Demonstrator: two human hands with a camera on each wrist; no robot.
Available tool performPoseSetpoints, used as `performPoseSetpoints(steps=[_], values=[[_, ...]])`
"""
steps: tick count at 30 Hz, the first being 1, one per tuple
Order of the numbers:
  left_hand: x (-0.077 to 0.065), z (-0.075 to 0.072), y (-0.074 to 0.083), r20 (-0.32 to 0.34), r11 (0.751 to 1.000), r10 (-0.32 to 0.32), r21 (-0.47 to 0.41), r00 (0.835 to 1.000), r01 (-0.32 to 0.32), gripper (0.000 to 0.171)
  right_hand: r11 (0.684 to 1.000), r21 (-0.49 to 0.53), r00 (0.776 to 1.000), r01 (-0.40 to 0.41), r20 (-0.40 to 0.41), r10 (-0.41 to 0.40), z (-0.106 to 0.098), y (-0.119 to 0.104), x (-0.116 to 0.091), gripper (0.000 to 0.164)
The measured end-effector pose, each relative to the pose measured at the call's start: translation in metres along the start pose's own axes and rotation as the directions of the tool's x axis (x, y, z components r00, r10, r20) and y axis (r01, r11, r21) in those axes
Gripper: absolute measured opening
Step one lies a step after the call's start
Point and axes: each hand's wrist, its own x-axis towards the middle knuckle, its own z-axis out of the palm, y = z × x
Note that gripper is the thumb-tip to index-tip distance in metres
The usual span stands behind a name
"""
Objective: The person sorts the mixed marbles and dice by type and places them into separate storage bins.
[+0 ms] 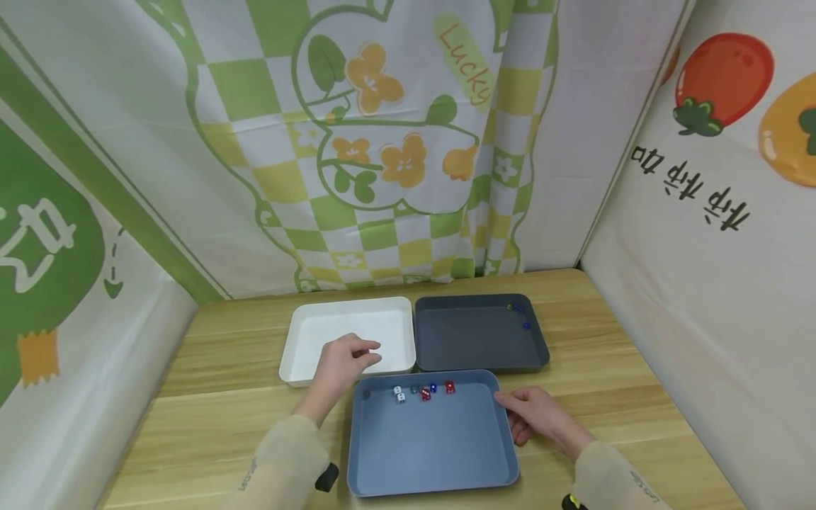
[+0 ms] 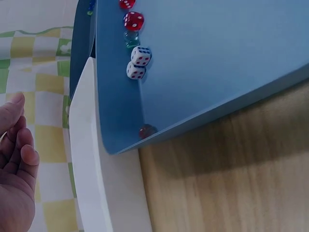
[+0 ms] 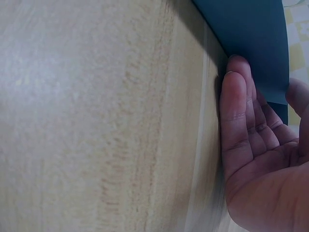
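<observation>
My left hand [image 1: 344,360] hovers over the white tray [image 1: 304,309], thumb and index finger apart with nothing visible between them. My right hand [image 1: 535,411] grips the right wall of the blue tray [image 1: 440,446]; the thumb is at the rim and the other fingers lie along the outside, low by the table. Along the far side of the blue tray sit two white dice [image 2: 141,55], red dice [image 1: 450,387], a blue die [image 1: 433,388] and a clear green piece [image 1: 414,389]. A small dark reddish see-through piece [image 2: 147,130] lies in its far left corner.
Behind the blue tray, to the right of the white one, stands a dark grey tray [image 1: 472,340] with several small blue and greenish pieces [image 1: 519,309] near its right side. All three trays are on a wooden table [image 1: 605,340]. A patterned curtain [image 1: 395,234] hangs behind.
</observation>
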Motion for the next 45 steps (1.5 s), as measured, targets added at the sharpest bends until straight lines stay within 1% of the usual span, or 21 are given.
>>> performPoseSetpoints(steps=[8, 11, 15, 20, 26, 30, 33, 37, 45], values=[[-0.010, 0.009, -0.002, 0.008, 1.000, 0.020, -0.001, 1.000, -0.020, 0.015, 1.000, -0.004, 1.000, 0.000, 0.006, 0.000, 0.000, 0.001, 0.001, 0.048], [-0.013, 0.013, -0.004, 0.025, 1.000, 0.021, 0.007, 0.999, -0.021, 0.016, 1.000, -0.007, 1.000, 0.001, 0.008, -0.001, 0.000, 0.000, 0.000, 0.048], [-0.019, 0.018, -0.005, 0.064, 1.000, 0.001, 0.009, 0.998, -0.002, 0.017, 1.000, -0.003, 1.000, 0.006, 0.013, -0.005, 0.000, 0.000, 0.000, 0.047], [-0.025, 0.024, -0.005, 0.095, 1.000, -0.028, 0.001, 0.995, 0.028, 0.015, 1.000, -0.002, 1.000, 0.010, 0.015, -0.010, 0.000, 0.000, -0.001, 0.045], [-0.030, 0.028, -0.006, 0.124, 0.999, -0.037, -0.001, 0.992, 0.037, 0.016, 1.000, -0.013, 1.000, 0.001, -0.002, -0.001, 0.003, -0.002, -0.001, 0.045], [-0.034, 0.032, -0.007, 0.123, 1.000, -0.020, -0.007, 0.992, 0.021, 0.017, 1.000, -0.024, 1.000, 0.003, -0.019, -0.004, 0.006, -0.002, -0.001, 0.049], [-0.037, 0.035, -0.009, 0.127, 1.000, -0.016, -0.002, 0.992, 0.016, 0.017, 1.000, -0.027, 1.000, 0.001, -0.026, -0.002, 0.008, -0.003, -0.001, 0.049], [-0.039, 0.039, -0.009, 0.143, 1.000, -0.013, 0.008, 0.990, 0.012, 0.018, 0.999, -0.042, 1.000, -0.005, -0.021, 0.004, 0.008, -0.006, -0.002, 0.047], [-0.042, 0.044, -0.010, 0.170, 1.000, -0.002, -0.019, 0.985, 0.005, 0.022, 0.999, -0.053, 1.000, 0.003, -0.005, -0.004, 0.006, -0.006, 0.000, 0.048]])
